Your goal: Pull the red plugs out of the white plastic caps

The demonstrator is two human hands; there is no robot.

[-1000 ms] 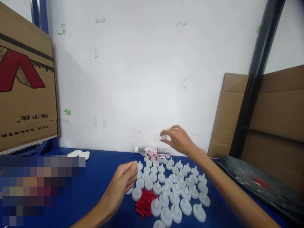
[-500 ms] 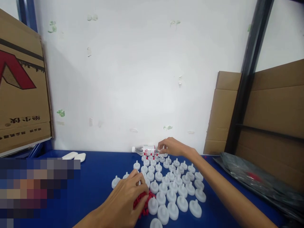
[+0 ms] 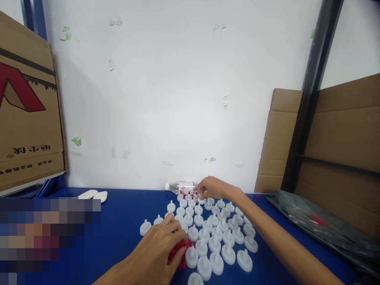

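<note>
Several white round plastic pieces [image 3: 213,237] with short stems stand in rows on a blue table [image 3: 118,225]. My left hand [image 3: 162,247] rests on a pile of small red caps [image 3: 178,253] at the near left of the rows, fingers curled into the pile. My right hand [image 3: 212,188] reaches to the far end of the rows, beside a clear water bottle [image 3: 182,187] lying on its side, with its fingers pinched round one white piece.
A large cardboard box [image 3: 28,111] stands at the left, and folded cardboard [image 3: 279,138] leans at the right behind a black post [image 3: 308,95]. Dark plastic bags [image 3: 323,225] lie at the right. Two white oblong things [image 3: 93,194] lie at the far left by the white wall.
My left hand has dropped from beside the rows onto the red caps. My right hand has come down from the air to the far row by the bottle.
</note>
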